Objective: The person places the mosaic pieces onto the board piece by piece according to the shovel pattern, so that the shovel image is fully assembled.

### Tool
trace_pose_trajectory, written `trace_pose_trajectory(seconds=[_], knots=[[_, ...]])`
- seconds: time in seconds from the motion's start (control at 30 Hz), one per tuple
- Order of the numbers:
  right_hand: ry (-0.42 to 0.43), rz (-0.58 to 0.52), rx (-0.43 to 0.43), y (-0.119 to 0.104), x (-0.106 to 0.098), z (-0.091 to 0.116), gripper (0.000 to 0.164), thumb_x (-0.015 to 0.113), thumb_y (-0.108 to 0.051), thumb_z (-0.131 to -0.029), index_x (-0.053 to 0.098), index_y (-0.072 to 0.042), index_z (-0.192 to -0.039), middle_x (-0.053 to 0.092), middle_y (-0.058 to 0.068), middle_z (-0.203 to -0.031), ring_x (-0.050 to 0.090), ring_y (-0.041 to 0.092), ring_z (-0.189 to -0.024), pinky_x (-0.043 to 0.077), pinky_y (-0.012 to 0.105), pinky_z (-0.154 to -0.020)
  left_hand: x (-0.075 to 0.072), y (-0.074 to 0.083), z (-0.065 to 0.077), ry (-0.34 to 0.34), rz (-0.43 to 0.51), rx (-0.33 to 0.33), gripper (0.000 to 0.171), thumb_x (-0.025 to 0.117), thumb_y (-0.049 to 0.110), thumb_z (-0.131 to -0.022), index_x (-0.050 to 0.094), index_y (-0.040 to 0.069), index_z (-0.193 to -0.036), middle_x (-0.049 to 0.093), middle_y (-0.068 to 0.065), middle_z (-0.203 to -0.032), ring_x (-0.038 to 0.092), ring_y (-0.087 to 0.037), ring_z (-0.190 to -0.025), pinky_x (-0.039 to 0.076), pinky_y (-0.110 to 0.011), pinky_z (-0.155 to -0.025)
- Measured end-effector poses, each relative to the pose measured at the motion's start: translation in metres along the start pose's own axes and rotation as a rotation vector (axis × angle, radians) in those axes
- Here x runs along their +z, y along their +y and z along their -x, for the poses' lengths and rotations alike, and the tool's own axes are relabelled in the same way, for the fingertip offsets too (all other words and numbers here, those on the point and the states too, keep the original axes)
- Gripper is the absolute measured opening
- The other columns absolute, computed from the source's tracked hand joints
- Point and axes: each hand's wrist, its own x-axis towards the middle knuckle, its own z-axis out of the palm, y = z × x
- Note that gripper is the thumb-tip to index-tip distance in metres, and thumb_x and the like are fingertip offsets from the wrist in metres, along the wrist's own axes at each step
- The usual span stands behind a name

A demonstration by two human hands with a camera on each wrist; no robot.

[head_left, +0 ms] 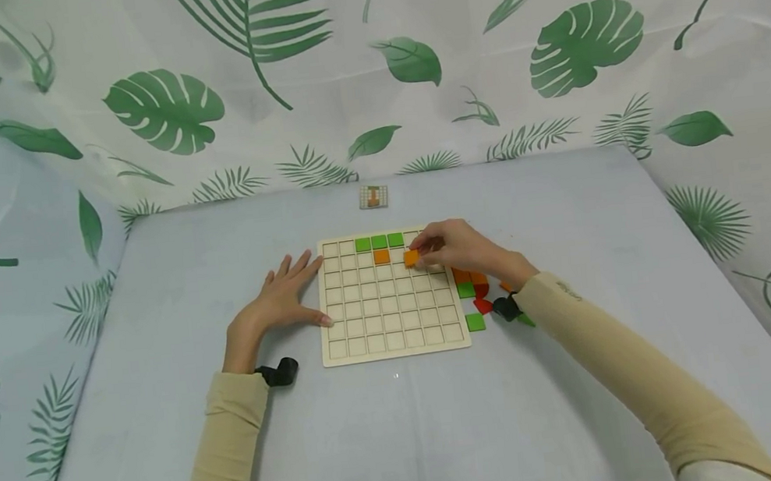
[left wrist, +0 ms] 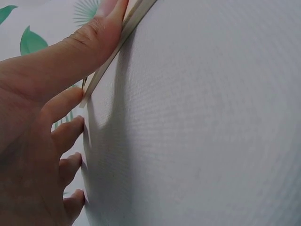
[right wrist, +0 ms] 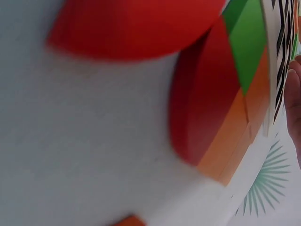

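A pale wooden grid board (head_left: 392, 302) lies on the cloth-covered table. Along its top row sit three green square tiles (head_left: 379, 242), with one orange square tile (head_left: 382, 256) in the row below. My right hand (head_left: 460, 247) pinches another orange tile (head_left: 412, 258) over the board's upper right part. At the board's left edge rests my left hand (head_left: 281, 294), fingers spread and straight; in the left wrist view its thumb (left wrist: 89, 40) touches the board's rim.
Right of the board lie loose green tiles (head_left: 475, 322), orange tiles and red rounded pieces (right wrist: 202, 108), partly hidden by the right arm. A small card with a grid pattern (head_left: 373, 196) lies behind the board. Leaf-printed cloth (head_left: 368, 78) hangs around the table.
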Motion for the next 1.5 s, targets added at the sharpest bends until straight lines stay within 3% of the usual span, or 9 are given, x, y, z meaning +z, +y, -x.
trace_pose_trajectory(seconds=[0.4, 0.8, 1.03, 1.5], knots=[[-0.046, 0.007, -0.063, -0.012, 0.009, -0.009, 0.029, 0.08, -0.016, -0.091, 0.075, -0.004, -0.117, 0.074, 0.009, -0.115, 0.067, 0.022, -0.101, 0.057, 0.039, -0.095, 0.003, -0.005, -0.002, -0.003, -0.011, -0.001, 0.119, 0.088, 0.047, -0.078, 0.016, 0.014, -0.167, 0.003, -0.013, -0.174, -0.009, -0.04, -0.159, -0.005, -0.062, -0.127], [-0.094, 0.008, -0.097, -0.022, 0.02, -0.021, 0.03, 0.08, -0.019, -0.091, 0.076, -0.008, -0.118, 0.075, 0.008, -0.117, 0.069, 0.022, -0.106, 0.057, 0.039, -0.096, 0.0, 0.0, 0.0, -0.009, -0.007, -0.006, 0.116, 0.087, 0.041, -0.08, 0.016, 0.011, -0.166, 0.004, -0.016, -0.174, -0.007, -0.043, -0.159, -0.005, -0.064, -0.127], [-0.097, 0.034, -0.079, -0.028, 0.024, -0.025, 0.03, 0.08, -0.019, -0.091, 0.076, -0.007, -0.118, 0.074, 0.007, -0.116, 0.068, 0.023, -0.106, 0.056, 0.039, -0.096, 0.0, -0.001, 0.0, -0.002, 0.004, 0.0, 0.116, 0.088, 0.041, -0.079, 0.018, 0.011, -0.166, 0.005, -0.016, -0.173, -0.007, -0.044, -0.159, -0.004, -0.064, -0.126], [-0.099, 0.126, -0.134, -0.026, 0.03, -0.029, 0.028, 0.08, -0.014, -0.091, 0.076, -0.003, -0.116, 0.071, 0.011, -0.115, 0.068, 0.023, -0.103, 0.058, 0.036, -0.092, -0.001, -0.002, -0.002, -0.011, 0.004, -0.007, 0.117, 0.088, 0.043, -0.079, 0.016, 0.012, -0.166, 0.003, -0.015, -0.174, -0.009, -0.041, -0.159, -0.006, -0.064, -0.126]])
